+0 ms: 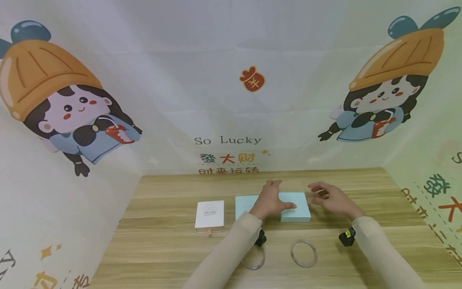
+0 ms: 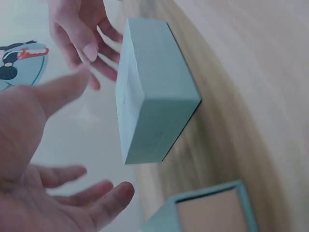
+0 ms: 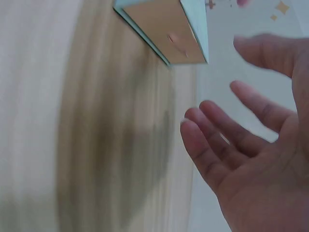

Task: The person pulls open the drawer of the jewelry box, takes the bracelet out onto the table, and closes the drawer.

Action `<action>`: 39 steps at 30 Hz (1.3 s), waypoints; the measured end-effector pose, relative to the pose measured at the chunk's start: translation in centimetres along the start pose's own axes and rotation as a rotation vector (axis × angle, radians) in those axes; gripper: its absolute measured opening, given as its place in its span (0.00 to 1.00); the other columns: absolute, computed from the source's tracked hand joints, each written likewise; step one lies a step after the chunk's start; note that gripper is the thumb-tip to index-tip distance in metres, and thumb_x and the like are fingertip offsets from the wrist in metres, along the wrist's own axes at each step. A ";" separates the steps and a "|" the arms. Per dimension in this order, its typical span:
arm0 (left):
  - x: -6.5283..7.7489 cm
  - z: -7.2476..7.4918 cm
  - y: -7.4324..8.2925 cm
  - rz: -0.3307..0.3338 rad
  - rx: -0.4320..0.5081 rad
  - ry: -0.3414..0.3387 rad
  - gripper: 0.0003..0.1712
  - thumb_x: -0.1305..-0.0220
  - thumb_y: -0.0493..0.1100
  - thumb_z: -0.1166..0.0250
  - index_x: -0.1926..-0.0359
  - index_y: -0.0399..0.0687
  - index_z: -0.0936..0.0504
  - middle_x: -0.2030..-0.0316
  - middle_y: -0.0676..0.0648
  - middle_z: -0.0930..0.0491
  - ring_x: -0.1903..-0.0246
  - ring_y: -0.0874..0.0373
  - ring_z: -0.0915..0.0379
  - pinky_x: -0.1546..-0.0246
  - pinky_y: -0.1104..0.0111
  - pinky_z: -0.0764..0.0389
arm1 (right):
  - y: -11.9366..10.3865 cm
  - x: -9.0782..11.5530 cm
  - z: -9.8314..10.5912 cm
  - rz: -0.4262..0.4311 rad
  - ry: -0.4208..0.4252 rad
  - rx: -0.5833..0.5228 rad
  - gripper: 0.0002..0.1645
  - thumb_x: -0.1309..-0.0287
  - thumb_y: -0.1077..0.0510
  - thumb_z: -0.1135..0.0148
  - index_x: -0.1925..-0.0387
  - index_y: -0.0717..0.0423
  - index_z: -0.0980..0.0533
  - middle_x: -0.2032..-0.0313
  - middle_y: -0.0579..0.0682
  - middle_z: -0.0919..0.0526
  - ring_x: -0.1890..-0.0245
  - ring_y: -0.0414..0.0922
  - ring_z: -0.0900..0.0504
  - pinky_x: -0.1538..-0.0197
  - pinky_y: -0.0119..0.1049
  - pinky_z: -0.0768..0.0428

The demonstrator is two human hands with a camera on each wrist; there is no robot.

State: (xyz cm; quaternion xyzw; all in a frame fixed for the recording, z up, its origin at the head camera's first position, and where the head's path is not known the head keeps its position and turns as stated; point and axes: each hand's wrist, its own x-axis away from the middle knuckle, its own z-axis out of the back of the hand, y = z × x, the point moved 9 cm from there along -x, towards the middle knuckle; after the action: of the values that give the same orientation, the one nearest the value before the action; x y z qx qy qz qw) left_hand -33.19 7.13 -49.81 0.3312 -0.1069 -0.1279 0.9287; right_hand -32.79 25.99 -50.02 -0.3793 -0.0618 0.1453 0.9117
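A light blue box (image 1: 294, 207) lies on the wooden table, and in the left wrist view this box (image 2: 169, 67) shows a plain side. In the right wrist view the box (image 3: 159, 29) shows a tan end with a small ribbon tab. My left hand (image 1: 271, 200) is over the gap between it and a second light blue box (image 1: 245, 204), partly hidden by that hand. The left fingers are spread and hold nothing. To the right of the first box, apart from it, my right hand (image 1: 333, 199) hovers with relaxed, slightly bent fingers.
A white box (image 1: 210, 214) with a ribbon tab lies to the left. Nearer me are two bangles, one bangle (image 1: 304, 253) in full view and another bangle (image 1: 254, 268) partly behind the left sleeve. A printed cloth (image 1: 231, 92) hangs behind the table.
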 end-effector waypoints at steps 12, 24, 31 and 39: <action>2.9 -1.6 -0.9 0.116 0.151 0.033 0.50 0.47 0.55 0.19 0.34 0.31 0.31 0.42 0.35 0.22 0.44 0.45 0.22 0.46 0.55 0.17 | -0.9 -1.6 -0.9 0.118 -0.258 -0.100 0.38 0.36 0.56 0.31 0.30 0.66 0.33 0.34 0.69 0.26 0.37 0.67 0.25 0.38 0.62 0.21; 2.9 -2.0 -0.9 0.095 0.180 0.065 0.46 0.48 0.47 0.18 0.36 0.28 0.30 0.46 0.34 0.21 0.50 0.48 0.21 0.50 0.58 0.15 | -0.5 -1.7 -1.8 0.041 -0.280 -0.126 0.34 0.39 0.60 0.28 0.34 0.66 0.27 0.38 0.68 0.21 0.38 0.65 0.21 0.41 0.49 0.16; 2.4 -1.6 -0.9 0.067 0.175 0.085 0.33 0.52 0.44 0.17 0.50 0.34 0.22 0.60 0.44 0.19 0.66 0.58 0.27 0.66 0.68 0.20 | 0.0 -1.8 -1.9 0.020 -0.245 -0.098 0.31 0.40 0.58 0.27 0.37 0.64 0.24 0.44 0.64 0.17 0.43 0.60 0.18 0.42 0.53 0.16; 0.9 -0.7 -1.8 0.104 0.170 0.095 0.28 0.53 0.39 0.17 0.50 0.34 0.16 0.55 0.40 0.13 0.62 0.54 0.20 0.66 0.70 0.20 | 0.5 -1.3 -1.5 0.001 -0.160 -0.092 0.19 0.41 0.59 0.26 0.50 0.62 0.19 0.56 0.56 0.13 0.55 0.47 0.15 0.51 0.39 0.17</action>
State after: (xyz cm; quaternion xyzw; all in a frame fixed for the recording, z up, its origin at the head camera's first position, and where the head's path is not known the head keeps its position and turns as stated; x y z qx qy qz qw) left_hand -32.48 5.92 -51.41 0.4085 -0.0904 -0.0540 0.9067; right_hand -33.81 24.90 -51.39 -0.4079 -0.1409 0.1728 0.8854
